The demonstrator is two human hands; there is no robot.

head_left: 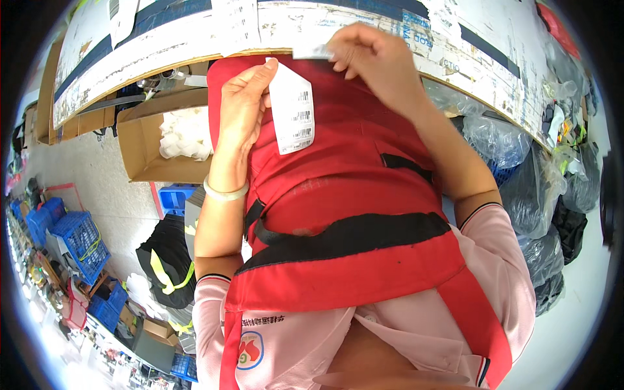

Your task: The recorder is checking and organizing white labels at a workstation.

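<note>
My left hand (246,97) pinches the top end of a white strip of barcode labels (294,110) between thumb and fingers. The strip hangs down over the front of my red apron (351,149). My right hand (380,65) is closed at the table's edge, its fingertips gripping a small white label (309,52). That label is blurred, and part of it is covered by the fingers. A pale bangle (225,190) circles my left wrist.
A worn white tabletop (162,55) with dark tape runs along the far side. Below it on the left stands a cardboard box (140,146) of crumpled white paper. Filled plastic bags (530,188) crowd the right, while blue crates (81,244) stand at the left.
</note>
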